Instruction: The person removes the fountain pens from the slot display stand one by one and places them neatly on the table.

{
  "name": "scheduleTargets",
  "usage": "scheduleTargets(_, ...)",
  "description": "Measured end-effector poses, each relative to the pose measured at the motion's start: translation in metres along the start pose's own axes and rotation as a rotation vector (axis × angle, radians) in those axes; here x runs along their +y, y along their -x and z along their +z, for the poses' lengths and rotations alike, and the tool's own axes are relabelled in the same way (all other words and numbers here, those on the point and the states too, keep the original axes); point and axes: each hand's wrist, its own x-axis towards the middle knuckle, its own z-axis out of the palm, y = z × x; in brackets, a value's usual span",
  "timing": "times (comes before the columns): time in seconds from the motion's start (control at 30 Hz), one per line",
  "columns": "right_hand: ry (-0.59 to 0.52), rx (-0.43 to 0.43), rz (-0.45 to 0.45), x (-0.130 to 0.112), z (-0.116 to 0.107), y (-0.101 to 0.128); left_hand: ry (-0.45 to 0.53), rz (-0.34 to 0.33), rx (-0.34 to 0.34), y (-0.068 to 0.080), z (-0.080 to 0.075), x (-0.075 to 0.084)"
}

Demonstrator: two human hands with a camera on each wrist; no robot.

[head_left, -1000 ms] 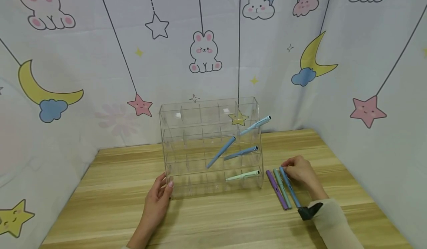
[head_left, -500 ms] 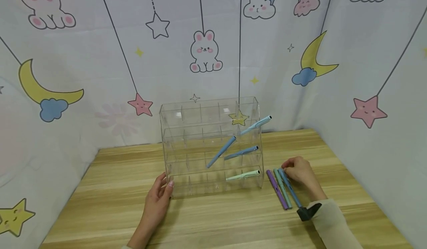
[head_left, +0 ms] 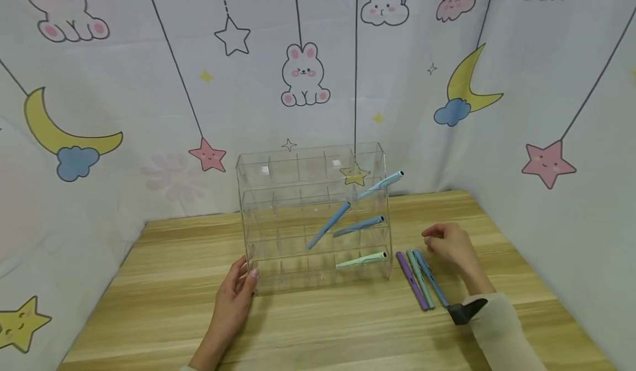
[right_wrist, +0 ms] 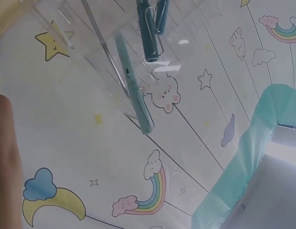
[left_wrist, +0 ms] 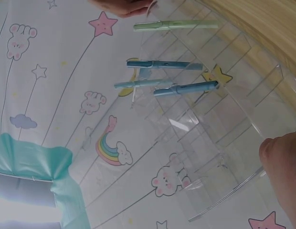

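Note:
A clear acrylic organizer (head_left: 278,194) stands mid-table with several pens slanting in its cells: a light blue pen (head_left: 380,185) poking out at the top right, two darker blue pens (head_left: 328,226) and a mint pen (head_left: 361,260). My left hand (head_left: 247,276) rests with straight fingers against the organizer's lower left corner. To the organizer's right a purple pen (head_left: 411,280), a green pen (head_left: 420,280) and a blue pen (head_left: 431,279) lie side by side. My right hand (head_left: 429,238) hovers just above their far ends, fingers loosely curled, holding nothing. The left wrist view shows the organizer (left_wrist: 219,143) from below.
The wooden table (head_left: 323,332) is enclosed by cartoon-printed cloth walls (head_left: 546,111) behind and on both sides. Bare wood lies in front of the organizer and at the left.
My right hand has lifted off the blue pen on the table and moved slightly up and back. The three pens stay where they lay. The left hand has not moved.

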Motion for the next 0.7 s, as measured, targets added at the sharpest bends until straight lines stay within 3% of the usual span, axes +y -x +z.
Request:
scheduleTargets(0.2, -0.102, 0.014, -0.043, -0.020, -0.010, 0.003, -0.002, 0.005, 0.002, 0.000, -0.001, 0.000)
scheduleTargets(0.43, -0.067, 0.121, -0.199, -0.047, -0.012, 0.005, -0.002, 0.028, 0.021, -0.001, 0.000, 0.001)
scheduleTargets(0.7, -0.127, 0.201, -0.335, -0.086, -0.015, 0.006, -0.004, -0.002, -0.002, -0.001, 0.000, 0.000)
